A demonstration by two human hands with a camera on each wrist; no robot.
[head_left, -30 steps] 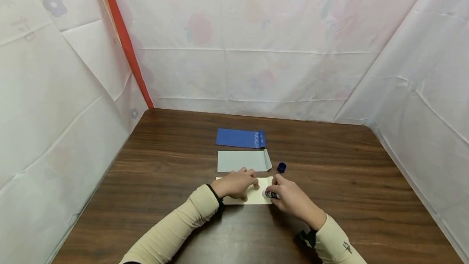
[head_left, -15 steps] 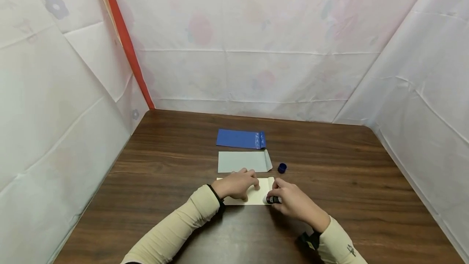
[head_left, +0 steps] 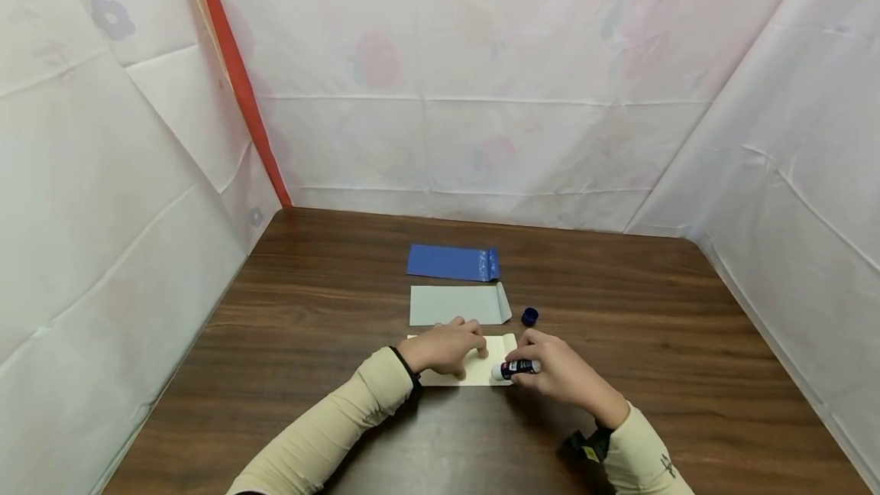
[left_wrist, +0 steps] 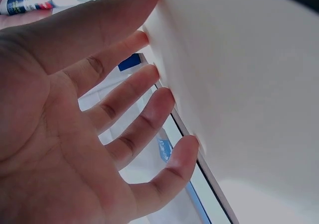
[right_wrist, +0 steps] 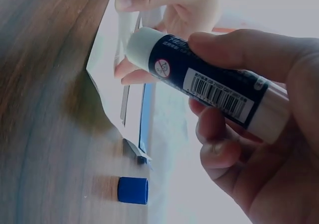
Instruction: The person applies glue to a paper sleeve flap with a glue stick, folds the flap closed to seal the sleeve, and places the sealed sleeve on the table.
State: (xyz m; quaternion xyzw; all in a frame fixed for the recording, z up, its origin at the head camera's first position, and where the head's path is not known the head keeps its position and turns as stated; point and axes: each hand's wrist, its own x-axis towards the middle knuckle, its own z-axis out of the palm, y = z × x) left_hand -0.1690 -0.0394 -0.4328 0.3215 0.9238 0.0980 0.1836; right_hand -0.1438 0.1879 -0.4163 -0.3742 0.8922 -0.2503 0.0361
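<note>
A pale yellow strip of paper (head_left: 496, 347) lies on the table with its right end folded. My left hand (head_left: 443, 348) rests on the strip, its spread fingertips touching the surface; the left wrist view shows nothing under the palm. My right hand (head_left: 558, 371) grips an uncapped glue stick (right_wrist: 207, 79) between thumb and fingers. The white end of the glue stick lies over the folded end of the paper, close to its lower right corner. Beyond my right hand sits the dark blue glue cap (head_left: 529, 317).
A pale grey-green strip of paper (head_left: 454, 305) with a raised folded right end lies behind the yellow one. Farther back is a blue strip (head_left: 447, 262) with whitish smears near its fold. White patterned sheets (head_left: 536, 143) hang around the brown wooden table (head_left: 330, 281).
My right hand has shifted slightly down and right with the glue stick, moving along the yellow paper's folded end. More of the glue stick's barrel shows. My left hand stays in place.
</note>
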